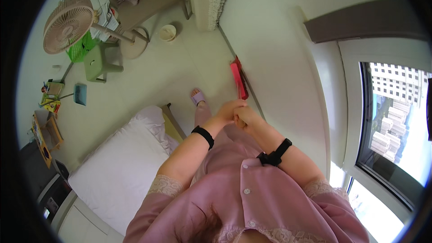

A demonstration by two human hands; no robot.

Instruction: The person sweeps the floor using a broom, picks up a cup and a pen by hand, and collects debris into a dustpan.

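Observation:
Both hands are together in front of my body, closed around the thin handle of a pink broom [239, 77]. My left hand [230, 110] is on the handle, close against my right hand [248, 118]. Most of the handle is hidden by my fingers and foreshortened. The broom's head, with red bristles, rests low by the foot of the white wall, beyond my hands. A black band circles each wrist.
A bed with white bedding [114, 172] stands at left. Further off are a standing fan [67, 28], a green stool [98, 62], a chair [152, 5], a small tub [167, 32] and a blue dustpan [80, 94]. A window [391, 125] is at right.

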